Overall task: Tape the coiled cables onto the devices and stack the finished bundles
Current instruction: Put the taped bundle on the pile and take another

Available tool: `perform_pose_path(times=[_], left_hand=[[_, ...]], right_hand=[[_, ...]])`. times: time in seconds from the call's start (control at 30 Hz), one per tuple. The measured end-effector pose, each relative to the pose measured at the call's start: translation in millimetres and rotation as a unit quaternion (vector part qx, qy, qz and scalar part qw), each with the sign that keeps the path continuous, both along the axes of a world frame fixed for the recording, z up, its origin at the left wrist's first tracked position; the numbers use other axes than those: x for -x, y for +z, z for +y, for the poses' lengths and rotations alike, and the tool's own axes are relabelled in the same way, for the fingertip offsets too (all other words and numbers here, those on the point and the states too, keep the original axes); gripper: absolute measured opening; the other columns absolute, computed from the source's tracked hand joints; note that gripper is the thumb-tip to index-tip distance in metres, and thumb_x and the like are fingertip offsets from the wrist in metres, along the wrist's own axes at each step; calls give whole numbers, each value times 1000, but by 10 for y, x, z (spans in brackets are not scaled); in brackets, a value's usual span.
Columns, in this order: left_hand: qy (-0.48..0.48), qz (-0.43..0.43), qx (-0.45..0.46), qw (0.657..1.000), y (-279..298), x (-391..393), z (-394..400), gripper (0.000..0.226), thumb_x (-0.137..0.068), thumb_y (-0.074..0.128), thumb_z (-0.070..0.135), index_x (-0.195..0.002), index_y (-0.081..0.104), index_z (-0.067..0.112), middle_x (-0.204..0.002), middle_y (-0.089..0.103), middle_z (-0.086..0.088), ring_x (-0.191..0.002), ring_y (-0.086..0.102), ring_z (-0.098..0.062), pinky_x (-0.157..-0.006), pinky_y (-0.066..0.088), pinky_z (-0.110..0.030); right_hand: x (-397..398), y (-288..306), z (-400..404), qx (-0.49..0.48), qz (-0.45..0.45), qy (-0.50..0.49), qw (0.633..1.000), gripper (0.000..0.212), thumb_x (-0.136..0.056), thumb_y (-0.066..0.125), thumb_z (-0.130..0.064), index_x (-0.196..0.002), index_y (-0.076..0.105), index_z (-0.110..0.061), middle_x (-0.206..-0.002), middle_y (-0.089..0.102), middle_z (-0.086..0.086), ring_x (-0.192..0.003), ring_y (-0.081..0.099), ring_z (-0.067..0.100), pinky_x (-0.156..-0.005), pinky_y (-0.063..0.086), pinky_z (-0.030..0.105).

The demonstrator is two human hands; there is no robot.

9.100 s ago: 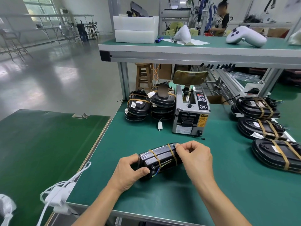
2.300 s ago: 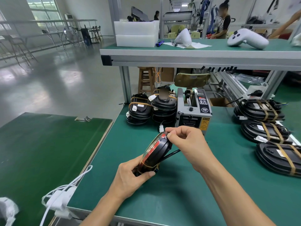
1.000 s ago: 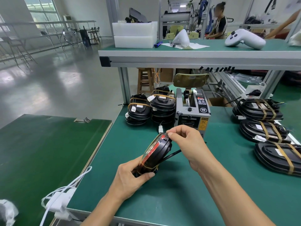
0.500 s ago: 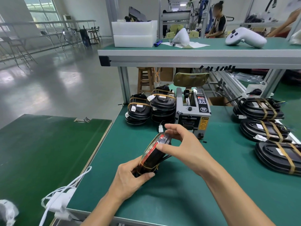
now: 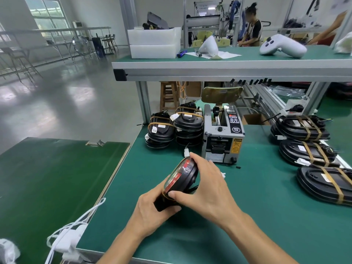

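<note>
From my head camera, I hold the black oval device with its red-and-clear face and tan tape bands (image 5: 183, 177) tipped up on edge above the green bench mat (image 5: 266, 216). My left hand (image 5: 150, 212) grips its lower end, fingers curled under and thumb across the bottom. My right hand (image 5: 209, 189) wraps over the upper side, fingertips at the top rim and thumb pressed near the lower band. Behind it, near the grey automatic tape dispenser (image 5: 222, 138), stand two stacks of black taped bundles (image 5: 175, 128), touching each other. Along my right lie three more flat black taped bundles (image 5: 312, 149) in a row. A white cable and plug (image 5: 66, 241) hang off the mat's near left corner.
</note>
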State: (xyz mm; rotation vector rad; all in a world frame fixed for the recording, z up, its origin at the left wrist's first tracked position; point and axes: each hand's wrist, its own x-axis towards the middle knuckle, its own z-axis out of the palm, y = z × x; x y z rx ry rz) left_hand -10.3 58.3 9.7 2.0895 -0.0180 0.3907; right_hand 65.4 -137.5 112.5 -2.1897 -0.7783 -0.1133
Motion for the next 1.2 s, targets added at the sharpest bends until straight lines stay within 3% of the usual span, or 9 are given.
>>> perform_pose_path(times=[0.13, 0.33, 0.47, 0.53, 0.63, 0.7, 0.87, 1.0, 1.2], left_hand=[[8, 24, 58, 998, -51, 24, 16, 115, -73, 98, 37, -168, 32, 37, -159, 54, 21, -148, 51, -4, -122, 40, -23], [31, 35, -20, 999, -38, 28, 15, 86, -87, 75, 42, -160, 33, 59, -147, 57, 38, -130, 60, 12, -103, 47, -11], [28, 43, 4, 999, -40, 24, 16, 74, -86, 78, 52, -150, 42, 61, -132, 69, 31, -117, 69, 5, -93, 52, -11], [31, 32, -9, 999, -69, 9, 4, 73, -85, 81, 45, -149, 46, 51, -132, 70, 25, -116, 70, 3, -96, 53, -14], [24, 29, -34, 999, -114, -4, 22, 78, -82, 84, 32, -148, 46, 48, -146, 64, 21, -128, 64, 4, -106, 47, -14], [26, 32, -39, 998, -124, -8, 46, 78, -79, 82, 32, -145, 45, 54, -143, 66, 23, -122, 64, 8, -101, 44, -8], [51, 29, -20, 998, -160, -20, 64, 66, -80, 80, 38, -134, 48, 58, -104, 74, 20, -87, 67, -6, -77, 51, -11], [72, 34, -2, 997, -177, -40, 86, 54, -79, 78, 47, -125, 51, 55, -94, 73, 13, -79, 64, -10, -73, 52, -15], [75, 31, -1, 997, -166, -45, 82, 51, -79, 78, 48, -121, 50, 55, -91, 72, 14, -74, 60, -6, -70, 50, -13]], right_hand=[[74, -163, 57, 60, -171, -2, 983, 107, -66, 84, -58, -154, 40, -16, -157, 45, -4, -151, 36, 13, -129, 12, 43], [374, -366, 219, 109, -235, 15, 966, 89, -72, 80, -52, -148, 53, -16, -159, 47, 9, -150, 43, 27, -124, 18, 48], [452, -325, 109, 27, -107, 92, 990, 83, -89, 66, -57, -159, 38, -23, -171, 22, -4, -161, 13, 14, -130, 12, 38], [413, -204, -25, -127, -80, 88, 985, 61, -94, 69, -43, -149, 54, -19, -160, 45, -4, -152, 37, 13, -123, 31, 30], [134, -49, -281, -272, -115, -34, 955, 26, -98, 66, -34, -123, 72, -27, -120, 72, -11, -114, 68, 16, -93, 51, 20], [-232, -1, -383, -321, -11, -134, 938, 14, -96, 65, -34, -107, 74, -35, -95, 76, -8, -91, 72, 15, -82, 55, 21], [-1039, -264, -386, -234, 202, -274, 911, 13, -96, 65, -21, -93, 77, -24, -71, 76, -6, -86, 76, 22, -96, 58, 46], [-1227, -331, -262, -242, 218, -293, 899, 18, -93, 64, -21, -78, 75, -25, -64, 73, -16, -65, 75, 6, -88, 60, 36], [-1336, -358, -119, -291, 242, -317, 870, 22, -92, 64, -18, -74, 75, -21, -60, 72, -13, -70, 76, 14, -68, 54, 30]])
